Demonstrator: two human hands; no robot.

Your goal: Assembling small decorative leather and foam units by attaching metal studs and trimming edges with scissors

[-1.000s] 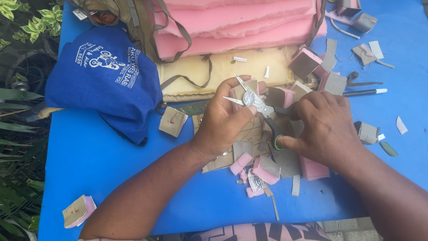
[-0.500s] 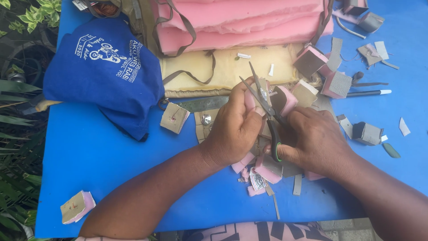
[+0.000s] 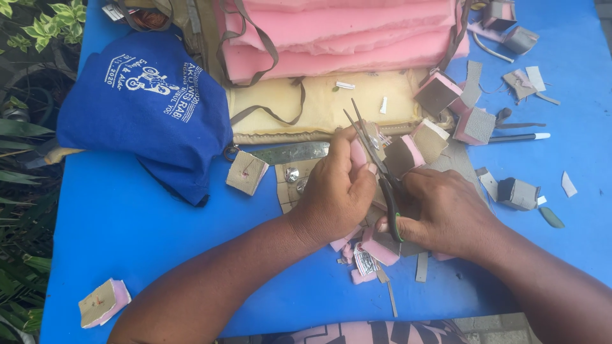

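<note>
You work outdoors in daylight at a blue table (image 3: pixel 127 229); green leafy plants (image 3: pixel 25 210) crowd its edge, far left of your hands.

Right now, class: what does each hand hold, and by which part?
The right hand holds scissors by their dark handles, blades open and pointing away. The left hand pinches a small pink foam piece at its lower end, beside the blades.
</note>
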